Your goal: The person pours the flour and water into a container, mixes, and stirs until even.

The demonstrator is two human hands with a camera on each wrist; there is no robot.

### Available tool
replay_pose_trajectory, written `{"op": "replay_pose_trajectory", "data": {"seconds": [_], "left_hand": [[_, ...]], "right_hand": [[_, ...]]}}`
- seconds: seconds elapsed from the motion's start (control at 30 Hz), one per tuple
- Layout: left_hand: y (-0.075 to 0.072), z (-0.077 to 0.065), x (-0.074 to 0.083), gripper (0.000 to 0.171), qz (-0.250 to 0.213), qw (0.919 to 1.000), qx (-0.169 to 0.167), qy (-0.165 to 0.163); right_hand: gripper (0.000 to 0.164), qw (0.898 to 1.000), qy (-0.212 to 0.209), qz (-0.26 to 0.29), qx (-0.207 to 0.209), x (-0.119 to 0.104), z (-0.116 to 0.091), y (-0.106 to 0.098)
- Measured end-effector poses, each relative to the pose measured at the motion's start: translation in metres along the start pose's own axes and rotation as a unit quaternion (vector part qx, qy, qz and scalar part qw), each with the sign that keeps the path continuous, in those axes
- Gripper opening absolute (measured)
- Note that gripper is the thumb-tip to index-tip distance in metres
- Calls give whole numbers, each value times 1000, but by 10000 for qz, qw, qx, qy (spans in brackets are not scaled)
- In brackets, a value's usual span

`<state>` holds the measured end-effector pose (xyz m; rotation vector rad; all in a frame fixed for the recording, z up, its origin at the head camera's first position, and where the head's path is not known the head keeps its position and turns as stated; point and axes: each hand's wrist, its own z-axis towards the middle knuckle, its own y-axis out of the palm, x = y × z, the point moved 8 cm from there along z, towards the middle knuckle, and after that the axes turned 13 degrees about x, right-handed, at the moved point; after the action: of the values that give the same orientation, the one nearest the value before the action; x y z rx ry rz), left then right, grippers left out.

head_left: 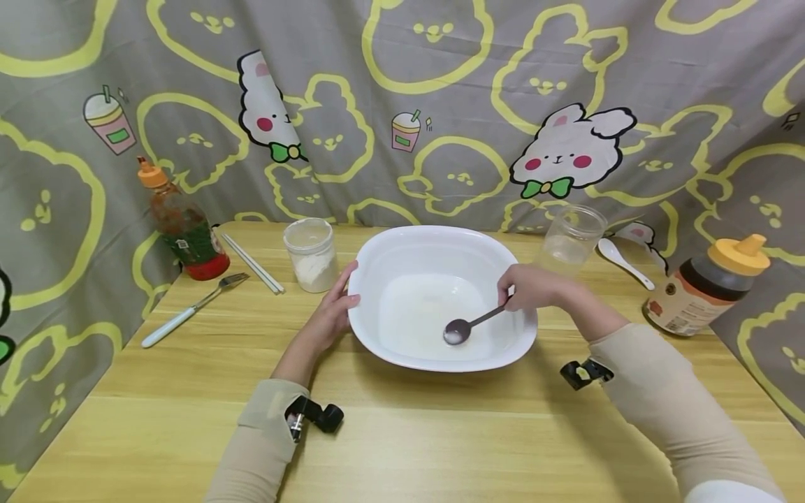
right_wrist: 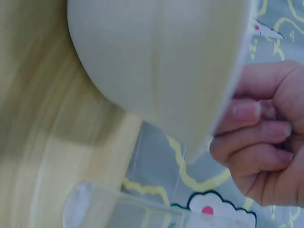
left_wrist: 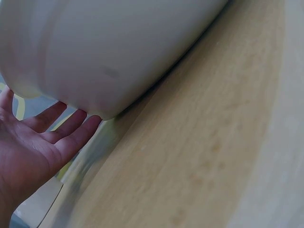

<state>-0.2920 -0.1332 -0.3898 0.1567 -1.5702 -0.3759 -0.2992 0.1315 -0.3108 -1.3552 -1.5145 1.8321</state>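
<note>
A white basin (head_left: 434, 237) with a little pale, milky liquid in its bottom stands on the table. My left hand (head_left: 330, 314) steadies its left side. In the left wrist view, the extended fingers (left_wrist: 73, 135) touch the basin's outer wall (left_wrist: 109, 52) with their tips. Over the basin's right rim reaches my right hand (head_left: 531, 286), pinching the handle of a dark spoon (head_left: 458, 331). The spoon's bowl is down in the liquid. From the right wrist, curled fingers (right_wrist: 256, 147) show beside the basin's rim, which hides the spoon.
Left of the basin are a jar of white powder (head_left: 311, 258), chopsticks (head_left: 253, 263), a fork (head_left: 195, 307) and a red sauce bottle (head_left: 189, 227). To its right are a clear jar (head_left: 571, 237), a white spoon (head_left: 625, 263) and a yellow-capped bottle (head_left: 704, 286). A patterned curtain (head_left: 352, 42) hangs behind.
</note>
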Motion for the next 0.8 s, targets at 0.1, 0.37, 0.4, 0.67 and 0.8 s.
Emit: {"op": "replay_pose_trajectory", "data": {"seconds": [0.1, 0.37, 0.4, 0.67, 0.8], "left_hand": [[0, 0, 0, 66, -38, 10000, 4, -15], [1, 0, 0, 66, -24, 10000, 15, -10], [1, 0, 0, 66, -23, 10000, 22, -15], [0, 1, 0, 67, 45, 10000, 15, -19], [-1, 0, 0, 67, 61, 9999, 57, -63]], "right_hand": [[10, 9997, 36, -209, 118, 6, -1, -10], [8, 9965, 449, -259, 648, 22, 14, -17], [7, 9957, 498, -265, 729, 23, 17, -16], [5, 9917, 412, -141, 1212, 2, 43, 2], [7, 9928, 363, 363, 1079, -12, 49, 16]]}}
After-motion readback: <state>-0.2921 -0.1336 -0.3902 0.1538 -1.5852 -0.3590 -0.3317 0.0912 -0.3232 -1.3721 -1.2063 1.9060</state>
